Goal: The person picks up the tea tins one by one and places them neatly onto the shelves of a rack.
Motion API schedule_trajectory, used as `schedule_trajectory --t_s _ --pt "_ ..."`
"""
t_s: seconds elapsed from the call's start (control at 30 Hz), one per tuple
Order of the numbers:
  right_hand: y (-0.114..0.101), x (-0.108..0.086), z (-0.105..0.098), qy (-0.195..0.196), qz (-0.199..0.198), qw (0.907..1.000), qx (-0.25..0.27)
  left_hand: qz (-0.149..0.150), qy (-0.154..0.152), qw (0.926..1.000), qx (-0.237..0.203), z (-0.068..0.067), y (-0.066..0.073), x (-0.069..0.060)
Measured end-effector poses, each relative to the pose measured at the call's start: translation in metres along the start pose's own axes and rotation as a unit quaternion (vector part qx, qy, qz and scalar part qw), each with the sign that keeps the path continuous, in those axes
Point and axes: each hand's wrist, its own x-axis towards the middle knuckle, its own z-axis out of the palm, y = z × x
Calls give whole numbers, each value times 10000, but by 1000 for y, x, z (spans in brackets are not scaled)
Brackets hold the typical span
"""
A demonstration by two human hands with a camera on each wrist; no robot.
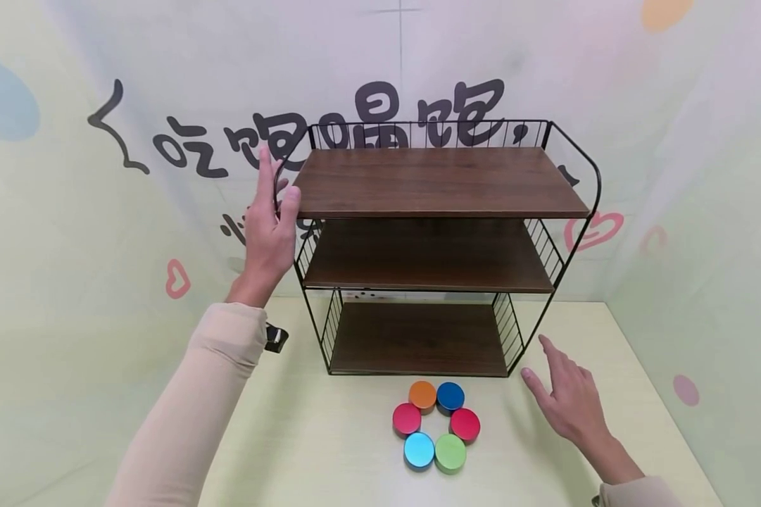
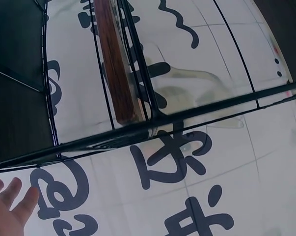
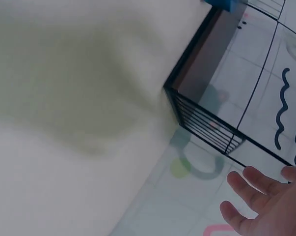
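A three-tier rack with dark wood shelves (image 1: 418,183) and a black wire frame (image 2: 201,109) stands upright on the table. My left hand (image 1: 271,225) is raised at the rack's upper left side, fingers extended; whether it touches the frame I cannot tell. In the left wrist view the left hand (image 2: 10,211) shows at the lower left corner. Beside the rack's lower right corner is my right hand (image 1: 570,401), fingers spread and holding nothing. The right wrist view has the right hand (image 3: 270,201) near the rack's wire side (image 3: 206,123).
Several round lids or discs form a ring in front of the rack: orange (image 1: 422,396), dark blue (image 1: 450,397), red (image 1: 407,419), another red (image 1: 465,424), light blue (image 1: 419,451) and green (image 1: 450,452). A printed cloth (image 1: 133,246) hangs behind the pale table (image 1: 329,436).
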Motion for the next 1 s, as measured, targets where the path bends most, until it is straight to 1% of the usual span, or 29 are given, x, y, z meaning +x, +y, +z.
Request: schedule_trajectory --t_s 0.17,0.3,0.4,0.5,0.63,0.73,0.77,0.87,0.97,1.0 --pt "-5 -10 16 -86 -130 9998 109 37 43 9996 -277 4 0 0" --pt "-9 -17 28 -261 -216 9992 205 14 95 9987 -499 6 0 -1" --pt "-12 -21 36 -448 -259 9983 278 3 122 9986 -523 7 0 -4" --pt "-14 -24 42 -569 -316 9971 397 85 164 9985 -518 7 2 -6" --pt "-16 -27 49 -644 -459 9955 531 186 249 9975 -637 7 18 -12" --pt "-19 -30 53 -799 -498 9940 558 227 331 9968 -695 7 29 -15" --pt "-20 -32 55 -873 -476 9934 571 253 363 9966 -689 8 26 -15" --pt "-24 -35 59 -1067 -374 9918 593 295 508 9955 -742 12 10 -14" --pt "-26 -39 63 -1128 -359 9911 606 339 613 9940 -836 15 6 -14" --pt "-27 -40 64 -1122 -374 9911 612 373 641 9936 -851 16 9 -15"
